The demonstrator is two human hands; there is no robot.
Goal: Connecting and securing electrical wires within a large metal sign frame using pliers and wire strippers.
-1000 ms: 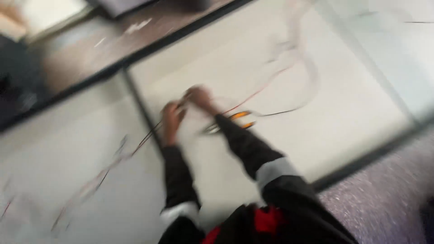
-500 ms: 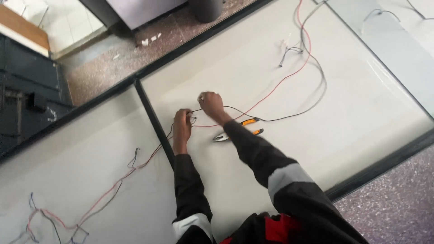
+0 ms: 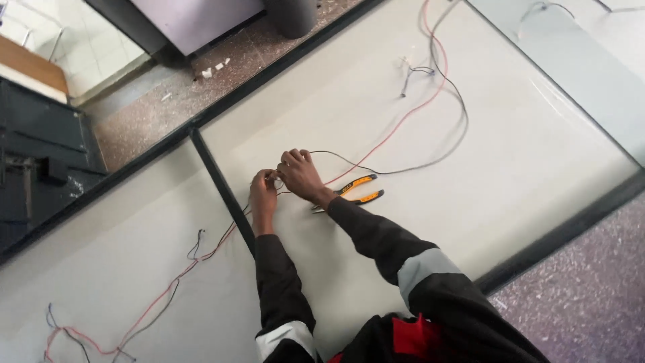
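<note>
Since half a second ago the view has closed in and steadied; both hands remain at the same junction of wires. The left hand [image 3: 263, 189] and right hand [image 3: 300, 175] meet fingertip to fingertip, each grip pinched shut on the wire ends [image 3: 276, 181] between them, just right of the dark divider strip [image 3: 222, 191]. The red wire [image 3: 396, 124] and black wire [image 3: 443, 158] trail off toward one o'clock. The pliers [image 3: 353, 191] lie untouched at four o'clock of the right hand. Judgement: joining work continues by hand.
</note>
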